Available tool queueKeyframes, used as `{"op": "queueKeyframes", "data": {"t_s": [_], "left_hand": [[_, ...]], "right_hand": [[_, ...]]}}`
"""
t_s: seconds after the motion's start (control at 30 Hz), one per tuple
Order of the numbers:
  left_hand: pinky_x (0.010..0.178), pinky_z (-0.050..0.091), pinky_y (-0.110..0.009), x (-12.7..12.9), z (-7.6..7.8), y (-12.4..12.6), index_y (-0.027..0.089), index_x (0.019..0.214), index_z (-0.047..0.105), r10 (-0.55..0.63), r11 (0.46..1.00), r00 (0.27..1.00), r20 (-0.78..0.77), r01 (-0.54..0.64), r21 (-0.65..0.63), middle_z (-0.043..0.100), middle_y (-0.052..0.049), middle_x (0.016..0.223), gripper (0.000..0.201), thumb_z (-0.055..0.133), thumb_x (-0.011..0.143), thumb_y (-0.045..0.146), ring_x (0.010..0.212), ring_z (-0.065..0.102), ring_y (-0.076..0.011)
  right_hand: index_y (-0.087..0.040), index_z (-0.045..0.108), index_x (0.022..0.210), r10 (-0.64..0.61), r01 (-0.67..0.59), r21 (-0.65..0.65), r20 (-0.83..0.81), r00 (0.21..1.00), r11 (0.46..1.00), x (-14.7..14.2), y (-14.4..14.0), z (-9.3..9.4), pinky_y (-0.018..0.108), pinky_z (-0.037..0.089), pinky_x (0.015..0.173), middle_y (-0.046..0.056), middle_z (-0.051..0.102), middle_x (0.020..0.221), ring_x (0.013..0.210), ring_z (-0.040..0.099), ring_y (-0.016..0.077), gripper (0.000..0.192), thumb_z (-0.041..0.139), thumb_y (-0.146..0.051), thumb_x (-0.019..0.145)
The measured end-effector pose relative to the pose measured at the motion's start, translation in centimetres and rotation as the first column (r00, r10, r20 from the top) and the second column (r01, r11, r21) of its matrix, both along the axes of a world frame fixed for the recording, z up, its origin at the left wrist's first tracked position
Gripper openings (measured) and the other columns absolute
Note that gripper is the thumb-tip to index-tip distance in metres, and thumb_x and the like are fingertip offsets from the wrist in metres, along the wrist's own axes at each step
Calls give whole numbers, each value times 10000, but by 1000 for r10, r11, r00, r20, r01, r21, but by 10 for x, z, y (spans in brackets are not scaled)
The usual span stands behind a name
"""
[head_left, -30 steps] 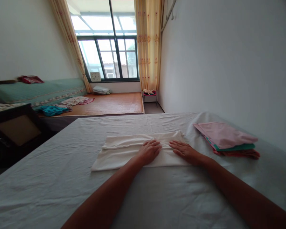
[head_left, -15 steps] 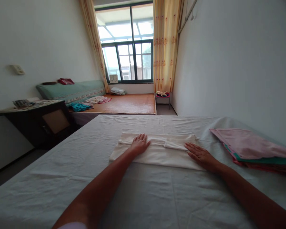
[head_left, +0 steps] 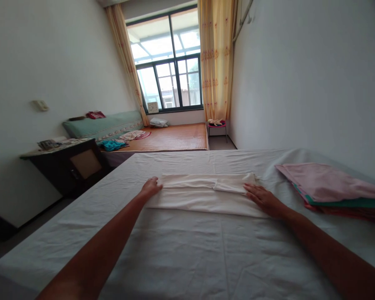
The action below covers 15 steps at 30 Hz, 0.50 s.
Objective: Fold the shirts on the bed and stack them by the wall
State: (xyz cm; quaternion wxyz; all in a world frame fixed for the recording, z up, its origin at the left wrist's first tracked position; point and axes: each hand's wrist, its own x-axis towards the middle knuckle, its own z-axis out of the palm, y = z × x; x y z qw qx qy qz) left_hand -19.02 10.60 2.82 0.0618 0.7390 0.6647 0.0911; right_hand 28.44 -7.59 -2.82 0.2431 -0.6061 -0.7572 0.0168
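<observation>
A folded white cloth item point(head_left: 203, 202) lies flat in a long strip on the sheet-covered surface; its exact kind does not show. My left hand point(head_left: 151, 188) is at the strip's left end, touching the edge, with thumb and fingers slightly apart. At the right end, my right hand point(head_left: 262, 198) rests palm down on the cloth, fingers stretched out. A raised fold runs along the strip between the hands.
A pale sheet point(head_left: 181, 250) covers the surface under my arms. To the right lies a stack of folded pink, green and red cloth point(head_left: 325, 183). Farther off stand a dark cabinet point(head_left: 81, 162) and a bed with a brown mat point(head_left: 178, 137), beneath a window.
My left hand has slid left from the top of the cloth to its left end. My right hand stays at the right end. The view has tilted slightly.
</observation>
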Motion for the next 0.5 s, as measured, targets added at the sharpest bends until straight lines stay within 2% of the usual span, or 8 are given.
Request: {"op": "queueKeyframes", "data": {"t_s": [0.07, 0.13, 0.2, 0.27, 0.37, 0.5], "left_hand": [[716, 469, -282, 3, 6, 3, 100, 984, 636, 25, 999, 1000, 18, -25, -46, 697, -112, 894, 387, 636, 716, 378, 893, 642, -258], [569, 443, -260, 6, 12, 2, 104, 787, 650, 28, 995, 999, 34, -24, -102, 665, -74, 672, 303, 645, 688, 390, 701, 649, -241], [491, 414, -250, 10, 18, 0, 109, 688, 640, 3, 989, 999, 50, 4, -145, 626, -54, 571, 262, 614, 702, 369, 580, 627, -218], [487, 424, -243, 16, 28, -4, 111, 726, 652, -41, 988, 997, 61, 49, -144, 644, -53, 606, 232, 571, 727, 329, 575, 630, -205], [591, 472, -241, 35, 47, -7, 129, 899, 662, -123, 989, 991, 47, 126, -76, 694, -70, 781, 253, 549, 734, 284, 733, 661, -211], [768, 477, -260, 83, 65, -13, 154, 1047, 636, -250, 968, 968, -24, 250, 1, 693, -101, 988, 341, 555, 728, 246, 946, 633, -230]], "right_hand": [[-185, 590, 1240, -49, 55, 88, -68, 997, 995, 6, -1, 6, 439, 369, 1068, 98, 579, 1302, 1257, 480, 235, 506, 304, -469, 934], [-186, 622, 1181, -90, 110, 162, -123, 988, 981, 15, -3, 13, 445, 395, 1042, 107, 624, 1237, 1208, 525, 243, 477, 301, -439, 934], [-198, 647, 1119, -125, 159, 201, -172, 977, 966, 25, -6, 18, 438, 428, 1009, 102, 658, 1178, 1145, 573, 244, 443, 307, -409, 929], [-212, 659, 1069, -156, 202, 216, -211, 965, 955, 33, -7, 21, 427, 459, 972, 86, 679, 1132, 1084, 608, 240, 400, 332, -386, 917], [-216, 665, 1026, -189, 244, 234, -236, 953, 941, 40, -8, 20, 420, 482, 936, 74, 690, 1099, 1031, 630, 239, 345, 381, -354, 886], [-216, 673, 989, -181, 238, 244, -233, 955, 940, 43, -8, 20, 405, 501, 906, 67, 688, 1108, 1025, 631, 234, 303, 419, -299, 848]]}}
